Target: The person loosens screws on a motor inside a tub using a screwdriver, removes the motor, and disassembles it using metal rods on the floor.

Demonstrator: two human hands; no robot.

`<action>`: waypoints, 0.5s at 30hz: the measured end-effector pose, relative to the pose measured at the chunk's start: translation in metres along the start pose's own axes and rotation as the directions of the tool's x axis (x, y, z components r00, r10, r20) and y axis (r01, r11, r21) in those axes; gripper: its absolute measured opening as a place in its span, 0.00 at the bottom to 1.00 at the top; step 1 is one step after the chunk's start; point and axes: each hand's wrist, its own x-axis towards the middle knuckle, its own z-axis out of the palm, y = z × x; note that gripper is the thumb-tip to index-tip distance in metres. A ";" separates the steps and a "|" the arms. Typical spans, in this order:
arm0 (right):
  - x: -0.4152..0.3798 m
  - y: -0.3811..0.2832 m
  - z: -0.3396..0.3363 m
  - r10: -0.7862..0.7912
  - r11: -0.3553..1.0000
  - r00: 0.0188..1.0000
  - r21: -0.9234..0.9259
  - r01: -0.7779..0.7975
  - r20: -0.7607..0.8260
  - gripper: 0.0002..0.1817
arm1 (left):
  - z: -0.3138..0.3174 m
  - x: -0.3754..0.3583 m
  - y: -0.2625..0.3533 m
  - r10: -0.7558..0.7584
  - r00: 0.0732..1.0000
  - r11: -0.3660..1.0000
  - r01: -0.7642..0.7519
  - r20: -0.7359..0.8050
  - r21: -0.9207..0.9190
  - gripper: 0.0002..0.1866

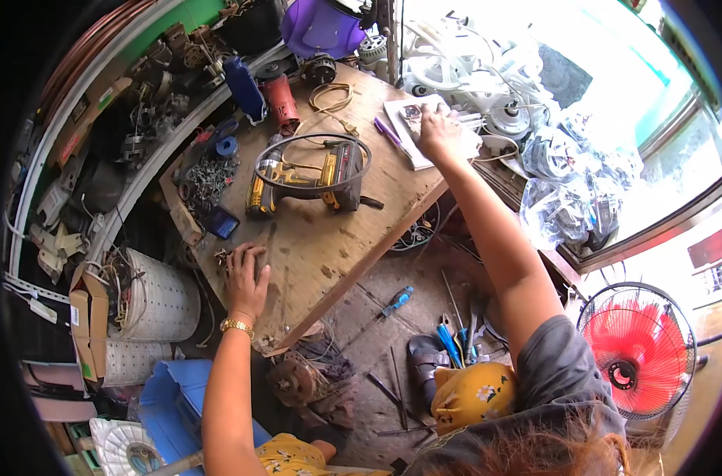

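My left hand [247, 278], with a gold watch on the wrist, rests on the left edge of the wooden table [321, 262]. Its fingers are apart, and a few small metal bits lie by the fingertips. Reaching to the far right corner, my right hand [440, 133] lies over white paper [418, 159] with a dark printed patch, its fingers stretched out. A purple pen [388, 132] is left of the paper. In the table's middle a yellow-and-black cordless drill [341, 178] lies on its side, with a dark ring [313, 189] over it.
Loose screws [210, 176], a red cylindrical tool [281, 103] and a yellow cord [331, 97] share the tabletop. Bagged parts [571, 182] stand at right, near a red fan [634, 349]. Screwdrivers [398, 300] and a dusty motor [293, 381] are on the floor.
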 end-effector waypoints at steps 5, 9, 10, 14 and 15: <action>0.011 0.015 0.011 0.054 0.998 0.970 0.009 -0.058 0.239 0.53 | 0.001 0.000 -0.002 0.003 1.000 1.000 -0.003 0.004 -0.022 0.17; 0.012 0.017 -0.009 0.100 0.967 0.978 0.212 -0.139 0.186 0.51 | -0.001 0.000 0.001 -0.010 1.000 1.000 0.010 0.006 -0.009 0.17; 0.015 0.020 -0.014 0.127 0.939 0.974 0.293 -0.178 0.186 0.50 | -0.001 0.000 0.001 -0.005 1.000 1.000 0.005 0.005 -0.007 0.17; 0.032 0.055 -0.006 0.015 0.127 0.947 0.939 -0.319 0.320 0.30 | -0.003 -0.001 0.001 -0.001 1.000 1.000 0.001 -0.007 -0.009 0.17; 0.028 0.067 -0.009 -0.212 -0.114 0.913 0.919 -0.377 0.349 0.26 | -0.003 0.000 0.002 -0.001 1.000 1.000 0.001 -0.014 -0.012 0.17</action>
